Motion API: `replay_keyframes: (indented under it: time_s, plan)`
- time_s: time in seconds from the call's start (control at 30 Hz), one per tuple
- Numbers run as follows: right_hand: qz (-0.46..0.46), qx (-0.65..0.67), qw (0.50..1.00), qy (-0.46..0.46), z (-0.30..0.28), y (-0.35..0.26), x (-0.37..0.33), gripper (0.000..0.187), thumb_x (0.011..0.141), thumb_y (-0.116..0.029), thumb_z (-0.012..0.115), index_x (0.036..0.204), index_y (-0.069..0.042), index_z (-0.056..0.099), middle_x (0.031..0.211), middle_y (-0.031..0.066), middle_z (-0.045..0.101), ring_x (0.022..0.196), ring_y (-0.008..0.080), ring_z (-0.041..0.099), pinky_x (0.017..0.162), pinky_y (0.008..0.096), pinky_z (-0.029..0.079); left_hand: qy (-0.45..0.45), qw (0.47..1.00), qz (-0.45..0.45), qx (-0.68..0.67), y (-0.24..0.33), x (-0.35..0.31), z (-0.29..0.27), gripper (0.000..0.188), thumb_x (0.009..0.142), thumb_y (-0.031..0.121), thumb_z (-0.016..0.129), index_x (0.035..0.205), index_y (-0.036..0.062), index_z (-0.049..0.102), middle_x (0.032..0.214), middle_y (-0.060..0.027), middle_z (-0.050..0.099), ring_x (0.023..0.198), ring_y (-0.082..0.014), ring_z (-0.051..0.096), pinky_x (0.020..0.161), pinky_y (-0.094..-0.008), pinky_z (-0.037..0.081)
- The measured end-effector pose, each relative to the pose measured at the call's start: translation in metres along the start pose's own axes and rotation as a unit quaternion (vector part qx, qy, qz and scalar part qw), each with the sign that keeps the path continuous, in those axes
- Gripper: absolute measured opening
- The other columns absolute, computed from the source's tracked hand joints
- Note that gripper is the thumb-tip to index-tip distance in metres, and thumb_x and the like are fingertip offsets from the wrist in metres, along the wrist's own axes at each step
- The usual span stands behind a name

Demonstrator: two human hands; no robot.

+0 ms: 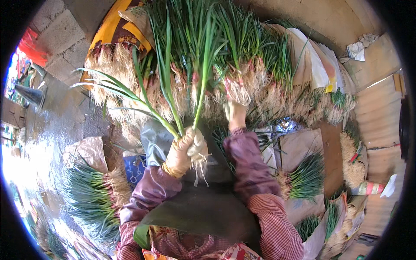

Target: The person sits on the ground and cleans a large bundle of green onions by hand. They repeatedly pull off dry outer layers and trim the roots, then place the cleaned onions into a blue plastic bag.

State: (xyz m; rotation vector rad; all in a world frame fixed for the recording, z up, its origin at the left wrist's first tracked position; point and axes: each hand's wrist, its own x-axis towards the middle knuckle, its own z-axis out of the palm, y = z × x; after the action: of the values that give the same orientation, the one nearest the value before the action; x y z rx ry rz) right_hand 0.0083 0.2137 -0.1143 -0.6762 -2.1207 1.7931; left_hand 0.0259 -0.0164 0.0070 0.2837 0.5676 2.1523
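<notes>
Raised over my dark apron, my left hand (184,149), in a pale glove, is closed round a few green garlic stalks (171,97). Their long leaves fan up and away, while the pale roots hang below my fingers. Farther off and to the right, my right hand (235,115), also pale-gloved, is at the root side of a big heap of green garlic (186,39). Its fingers are curled among the hanging roots (238,92), and what they grip is partly hidden. The heap has reddish stems and tangled, straw-coloured roots facing me.
Bundled green garlic (93,197) lies at left beside brown paper (86,154). Another bundle (305,175) rests on cardboard (303,145) at right. A yellow-and-brown sack (113,28) and a white sack (312,60) flank the heap. The left floor (47,143) looks wet. Corrugated sheeting (381,117) borders the right.
</notes>
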Motion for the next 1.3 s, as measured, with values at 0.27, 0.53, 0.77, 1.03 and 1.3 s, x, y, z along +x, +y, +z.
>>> replay_keyframes:
  time_s: [0.27,0.53,0.77,1.03,1.3]
  plan:
    - [0.053,0.144,0.922,-0.356,0.007,-0.114,-0.057,0.039,0.092,-0.038,0.043,0.1,-0.006,0.062,0.054,-0.005,0.044,0.045,0.0027,0.037,0.045,0.0178,0.03,-0.062,0.978,-0.043,-0.196,-0.014,0.012,-0.02,0.025,0.095,0.028,0.039,0.079,0.0096,0.044,0.053,0.0045,0.035,0.044,-0.0082,0.033,0.047,-0.0246,0.031]
    - [-0.181,-0.304,0.935,0.025,0.035,-0.024,-0.023,0.023,0.087,-0.023,0.054,0.076,-0.003,0.06,0.062,0.0101,0.059,0.051,0.0198,0.056,0.047,0.0308,0.043,0.008,0.995,-0.046,-0.086,-0.009,-0.001,-0.014,0.028,0.094,0.031,0.043,0.077,0.0083,0.047,0.052,0.0037,0.033,0.042,-0.0082,0.03,0.044,-0.0243,0.029]
    - [-0.039,-0.268,0.937,-0.221,-0.018,-0.034,-0.057,0.026,0.083,-0.023,0.055,0.098,-0.002,0.062,0.085,0.0181,0.064,0.071,0.0275,0.063,0.064,0.0346,0.05,0.11,0.988,-0.083,-0.065,-0.014,0.012,-0.03,0.025,0.093,0.032,0.046,0.084,0.0091,0.049,0.055,0.0055,0.034,0.045,-0.0075,0.031,0.047,-0.0237,0.033]
    - [-0.094,-0.073,0.989,-0.092,-0.026,-0.201,-0.032,0.028,0.094,-0.024,0.043,0.099,-0.003,0.061,0.067,0.002,0.057,0.048,0.005,0.049,0.035,0.0164,0.034,0.163,0.955,0.075,0.238,-0.005,0.003,-0.014,0.03,0.092,0.025,0.048,0.109,0.0009,0.056,0.093,-0.0079,0.063,0.079,-0.0163,0.062,0.075,-0.0291,0.051]
    - [-0.287,-0.467,0.825,0.137,-0.03,-0.186,0.051,0.03,0.093,-0.034,0.044,0.091,-0.005,0.053,0.063,0.0026,0.055,0.048,0.0119,0.052,0.041,0.0269,0.045,0.147,0.979,0.024,0.139,0.006,0.013,-0.031,0.031,0.094,0.023,0.043,0.1,-0.0035,0.058,0.051,0.0,0.046,0.046,-0.012,0.05,0.049,-0.0243,0.045]
